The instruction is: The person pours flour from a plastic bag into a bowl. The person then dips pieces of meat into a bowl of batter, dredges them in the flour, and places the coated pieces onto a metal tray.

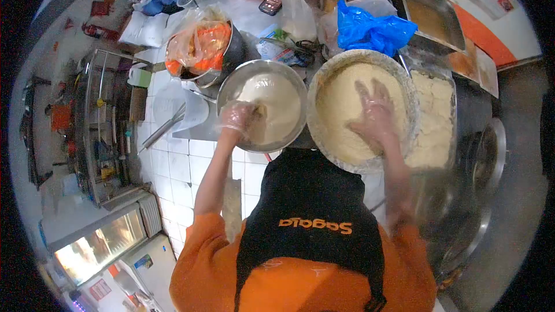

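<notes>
My left hand, in a clear plastic glove, dips into a metal bowl of pale, runny batter. Its fingers are curled around something brownish at the batter's surface, too covered to name. On the right, my gloved right hand lies with fingers spread on pale yellow crumbs. These crumbs fill a large round basin with a coated rim. Right of the basin is a metal tray with flat, pale crumb-coated pieces inside.
A pot with orange contents under plastic stands behind the bowl. Blue plastic bag, phone, clear bag and deep metal pan line the back. Metal tongs and a clear tub are at left.
</notes>
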`<state>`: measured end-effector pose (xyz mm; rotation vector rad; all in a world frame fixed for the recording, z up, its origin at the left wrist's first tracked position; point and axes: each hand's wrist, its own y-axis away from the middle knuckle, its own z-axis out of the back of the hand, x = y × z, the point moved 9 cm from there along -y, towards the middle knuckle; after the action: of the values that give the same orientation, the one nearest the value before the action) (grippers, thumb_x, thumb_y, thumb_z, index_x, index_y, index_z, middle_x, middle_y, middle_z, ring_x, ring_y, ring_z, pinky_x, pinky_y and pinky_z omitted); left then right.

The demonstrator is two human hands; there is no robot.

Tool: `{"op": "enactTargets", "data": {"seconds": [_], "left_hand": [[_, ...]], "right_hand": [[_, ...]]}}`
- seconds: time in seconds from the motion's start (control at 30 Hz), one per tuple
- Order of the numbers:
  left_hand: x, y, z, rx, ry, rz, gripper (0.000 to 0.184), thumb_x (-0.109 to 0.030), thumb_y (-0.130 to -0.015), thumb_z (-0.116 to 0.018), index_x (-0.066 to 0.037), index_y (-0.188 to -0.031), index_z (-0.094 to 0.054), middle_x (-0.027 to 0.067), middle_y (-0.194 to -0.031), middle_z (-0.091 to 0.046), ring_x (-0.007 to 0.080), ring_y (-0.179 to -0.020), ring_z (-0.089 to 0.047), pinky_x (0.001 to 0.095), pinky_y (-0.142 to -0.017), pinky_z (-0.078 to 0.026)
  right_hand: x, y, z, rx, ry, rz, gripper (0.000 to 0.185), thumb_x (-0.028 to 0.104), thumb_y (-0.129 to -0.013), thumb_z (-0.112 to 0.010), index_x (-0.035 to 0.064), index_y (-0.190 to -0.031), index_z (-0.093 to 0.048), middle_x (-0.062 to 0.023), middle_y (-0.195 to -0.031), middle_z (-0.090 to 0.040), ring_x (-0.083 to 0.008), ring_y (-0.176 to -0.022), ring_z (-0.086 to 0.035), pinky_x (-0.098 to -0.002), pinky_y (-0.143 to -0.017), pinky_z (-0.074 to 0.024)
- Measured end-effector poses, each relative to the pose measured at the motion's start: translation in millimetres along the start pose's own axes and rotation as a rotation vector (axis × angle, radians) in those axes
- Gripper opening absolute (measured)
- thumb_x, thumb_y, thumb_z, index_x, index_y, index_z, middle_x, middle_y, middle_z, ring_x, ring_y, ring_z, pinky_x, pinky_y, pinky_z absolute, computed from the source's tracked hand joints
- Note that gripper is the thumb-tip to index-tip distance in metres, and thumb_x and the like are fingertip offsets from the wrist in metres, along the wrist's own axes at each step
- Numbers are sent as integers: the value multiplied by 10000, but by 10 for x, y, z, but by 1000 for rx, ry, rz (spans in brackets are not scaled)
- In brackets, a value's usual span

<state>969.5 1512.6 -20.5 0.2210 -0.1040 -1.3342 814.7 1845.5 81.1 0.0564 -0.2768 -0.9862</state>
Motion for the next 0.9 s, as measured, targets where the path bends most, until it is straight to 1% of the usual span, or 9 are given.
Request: {"op": "enactTargets", "data": {"seconds": [0.13,0.2,0.3,0.33,0.37,0.47,0.6,0.7,0.9], "left_hand": [[43,-45,-318,-137,143,16,267,-343,-856,-723,-168,-1051,-772,69,-1000,-759,237,-791,-718,382,-719,-564],[52,42,-24,-97,862,173,277,-288,-856,-769,-57,-1007,-769,90,-864,-751,157,-734,-678,329,-688,-538],[67,195,360,-112,1001,349,294,-286,-884,-767,-11,-988,-766,56,-804,-736,88,-670,-617,277,-611,-505],[74,217,401,-81,1061,266,337,-337,-921,-734,-38,-1076,-759,15,-859,-730,71,-706,-612,248,-617,-501],[80,261,402,-77,1055,266,337,-337,-921,-734,-38,-1076,-759,15,-859,-730,71,-706,-612,248,-617,-501],[-41,486,1062,-326,1158,282,231,-132,-887,-766,49,-1027,-735,59,-826,-724,97,-705,-634,230,-605,-507],[60,609,1102,-477,1101,337,213,-162,-904,-749,37,-977,-734,51,-818,-719,87,-710,-644,243,-611,-518],[-11,534,883,-359,974,431,215,-178,-915,-735,30,-969,-733,44,-785,-705,78,-684,-630,237,-598,-505],[-11,615,998,-492,1041,418,222,-195,-920,-727,26,-942,-740,24,-684,-652,73,-576,-564,237,-524,-434]], "right_hand": [[-131,-120,-243,18,25,46,836,333,-701,-832,145,-1437,-484,-185,-1521,-417,-388,-1427,-351,-455,-1152,-350],[-444,-134,-450,-101,-192,67,709,316,-729,-799,120,-1363,-550,-190,-1423,-525,-371,-1369,-439,-433,-1136,-371],[-480,-16,-287,-149,-299,153,631,261,-754,-770,102,-1333,-577,-198,-1349,-584,-358,-1322,-495,-429,-1130,-377],[-423,22,-150,-148,-305,153,631,261,-754,-770,102,-1333,-577,-198,-1349,-584,-358,-1322,-495,-429,-1130,-377],[-391,60,-50,-98,-317,106,657,259,-754,-767,98,-1356,-557,-202,-1383,-557,-370,-1331,-481,-432,-1133,-375],[-415,145,13,-94,-292,63,716,268,-753,-767,96,-1401,-517,-212,-1447,-496,-387,-1359,-444,-435,-1144,-361],[-369,227,138,-124,-285,22,855,332,-738,-790,128,-1484,-427,-238,-1536,-376,-413,-1415,-357,-441,-1168,-324],[-335,172,63,-105,-165,-27,950,385,-716,-813,167,-1527,-368,-241,-1583,-286,-440,-1435,-308,-473,-1176,-303],[-240,147,64,-67,-134,-142,1029,425,-684,-834,180,-1546,-329,-223,-1610,-212,-459,-1430,-303,-520,-1156,-320]]}}
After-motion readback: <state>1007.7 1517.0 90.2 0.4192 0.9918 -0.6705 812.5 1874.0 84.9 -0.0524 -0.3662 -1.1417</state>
